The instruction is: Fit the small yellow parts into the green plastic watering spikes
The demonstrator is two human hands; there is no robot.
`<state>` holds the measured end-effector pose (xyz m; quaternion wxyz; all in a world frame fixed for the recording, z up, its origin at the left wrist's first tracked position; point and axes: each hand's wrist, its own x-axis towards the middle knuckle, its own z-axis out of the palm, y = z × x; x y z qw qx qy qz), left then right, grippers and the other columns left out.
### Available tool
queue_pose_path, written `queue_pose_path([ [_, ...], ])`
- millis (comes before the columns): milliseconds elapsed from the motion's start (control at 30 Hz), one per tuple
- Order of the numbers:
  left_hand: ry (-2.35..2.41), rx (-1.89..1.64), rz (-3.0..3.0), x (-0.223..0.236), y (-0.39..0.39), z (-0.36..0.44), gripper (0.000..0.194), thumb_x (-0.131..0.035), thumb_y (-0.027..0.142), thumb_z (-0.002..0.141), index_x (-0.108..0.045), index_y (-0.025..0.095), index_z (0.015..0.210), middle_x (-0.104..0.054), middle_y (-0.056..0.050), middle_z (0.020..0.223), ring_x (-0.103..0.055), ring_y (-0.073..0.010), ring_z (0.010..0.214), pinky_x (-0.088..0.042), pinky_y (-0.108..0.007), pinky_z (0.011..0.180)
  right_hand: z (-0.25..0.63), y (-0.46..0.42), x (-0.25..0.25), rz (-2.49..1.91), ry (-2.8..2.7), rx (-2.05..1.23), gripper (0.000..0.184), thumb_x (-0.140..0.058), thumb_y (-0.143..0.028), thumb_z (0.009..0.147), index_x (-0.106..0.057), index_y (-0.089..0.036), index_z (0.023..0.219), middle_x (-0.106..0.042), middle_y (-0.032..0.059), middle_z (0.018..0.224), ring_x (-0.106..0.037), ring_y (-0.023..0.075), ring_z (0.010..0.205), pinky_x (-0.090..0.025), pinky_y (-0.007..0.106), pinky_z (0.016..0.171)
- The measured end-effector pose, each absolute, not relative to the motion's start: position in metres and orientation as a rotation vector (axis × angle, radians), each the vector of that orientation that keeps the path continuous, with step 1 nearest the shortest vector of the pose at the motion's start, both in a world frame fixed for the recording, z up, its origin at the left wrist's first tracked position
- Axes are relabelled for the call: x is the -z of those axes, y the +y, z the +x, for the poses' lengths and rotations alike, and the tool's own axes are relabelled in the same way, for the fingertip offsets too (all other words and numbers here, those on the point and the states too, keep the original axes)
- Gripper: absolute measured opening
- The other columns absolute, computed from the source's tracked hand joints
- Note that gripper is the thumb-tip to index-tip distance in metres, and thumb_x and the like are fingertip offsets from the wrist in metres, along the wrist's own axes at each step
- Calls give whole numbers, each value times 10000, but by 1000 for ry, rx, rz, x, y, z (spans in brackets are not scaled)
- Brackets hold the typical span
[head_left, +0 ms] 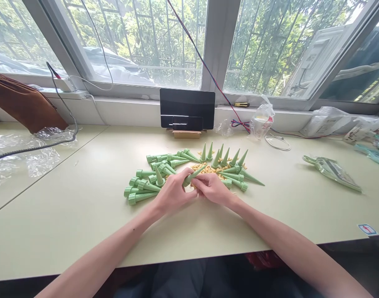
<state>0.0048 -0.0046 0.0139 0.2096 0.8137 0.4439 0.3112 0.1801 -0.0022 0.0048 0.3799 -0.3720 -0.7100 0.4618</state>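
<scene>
My left hand (173,194) is closed round the wide end of a green plastic cone spike (194,175), whose tip points up and to the right. My right hand (212,189) is closed in a pinch against the same spike near its base. Both hands rest on the pale table (83,207). Behind them lies a heap of several green cone spikes (148,182), some flat on the left, some upright (222,157) at the back. Small yellow pieces (208,169) are scattered between the spikes.
A black tablet on a stand (187,109) leans against the window sill. A clear bag (262,120) and wires (278,142) lie to the right, with packaged green items (332,171) further right. Crumpled plastic film (24,157) and a brown bag (24,101) sit on the left.
</scene>
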Motion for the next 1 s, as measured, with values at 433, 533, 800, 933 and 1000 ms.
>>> queue_pose_path([
  [433, 1226, -869, 2286, -14, -5, 5, 344, -623, 237, 724, -525, 232, 1053, -626, 51, 793, -424, -62, 417, -375, -220, 521, 180, -1, -1, -992, -1829, -1201, 305, -535, -366, 931, -622, -161, 722, -527, -23, 537, -545, 117, 491, -415, 220, 475],
  [533, 1226, -876, 2298, -13, -5, 5, 344, -621, 229, 718, -531, 234, 1050, -619, 55, 768, -433, -67, 415, -372, -219, 522, 180, 0, -1, -992, -1848, -1229, 313, -526, -374, 935, -632, -161, 731, -542, -19, 535, -550, 121, 501, -429, 225, 489],
  [800, 1226, -876, 2274, -13, -5, 6, 344, -630, 236, 707, -552, 227, 1043, -625, 34, 780, -456, -76, 441, -354, -215, 503, 181, -1, -2, -1024, -1898, -1221, 299, -507, -320, 936, -642, -161, 722, -557, -16, 529, -547, 123, 510, -460, 247, 554],
  [933, 1197, -916, 2258, -14, -5, 6, 319, -634, 223, 677, -583, 221, 992, -611, 29, 742, -460, -84, 457, -347, -211, 491, 180, -3, -4, -1032, -1907, -1193, 290, -497, -280, 927, -638, -165, 702, -552, -15, 521, -540, 125, 497, -448, 249, 537],
  [1000, 1189, -933, 2251, -15, -5, 7, 309, -629, 218, 670, -594, 217, 976, -604, 31, 720, -467, -89, 461, -350, -211, 490, 179, -3, -4, -1022, -1923, -1157, 291, -496, -267, 922, -626, -166, 682, -544, -17, 519, -525, 121, 491, -428, 246, 522],
])
